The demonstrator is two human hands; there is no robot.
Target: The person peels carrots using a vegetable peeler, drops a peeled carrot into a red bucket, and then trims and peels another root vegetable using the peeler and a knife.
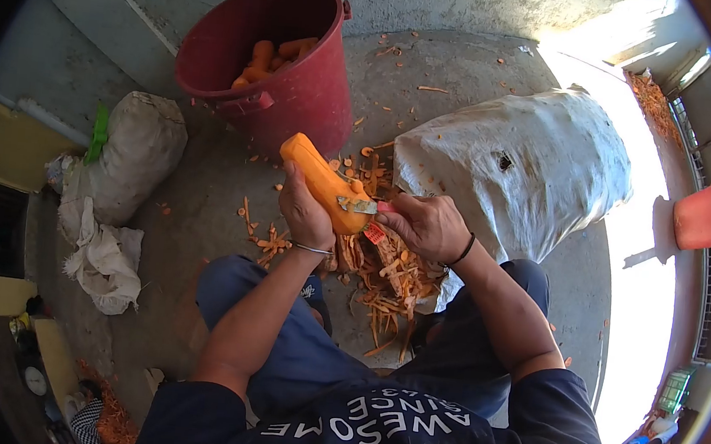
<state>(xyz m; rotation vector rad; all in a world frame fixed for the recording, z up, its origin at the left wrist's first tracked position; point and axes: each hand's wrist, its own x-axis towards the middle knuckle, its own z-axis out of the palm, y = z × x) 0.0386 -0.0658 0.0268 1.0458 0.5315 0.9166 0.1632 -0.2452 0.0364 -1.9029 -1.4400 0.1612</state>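
Note:
A large peeled orange carrot (pixel 316 170) lies tilted in my left hand (pixel 305 209), whose fingers wrap round its lower side. My right hand (pixel 429 227) is closed on the red handle of a small knife (pixel 361 206). The knife's blade, smeared with bits of peel, rests against the carrot near its lower end. Beneath my hands, a heap of orange peelings (pixel 397 281) covers the floor between my legs. Part of the carrot's lower left side is hidden by my left hand.
A dark red bucket (pixel 320 92) holding orange carrots stands at the upper left. One big whitish sack (pixel 530 157) lies at the right, another sack (pixel 137 156) at the left. A small red bucket (pixel 698 216) is at the far right.

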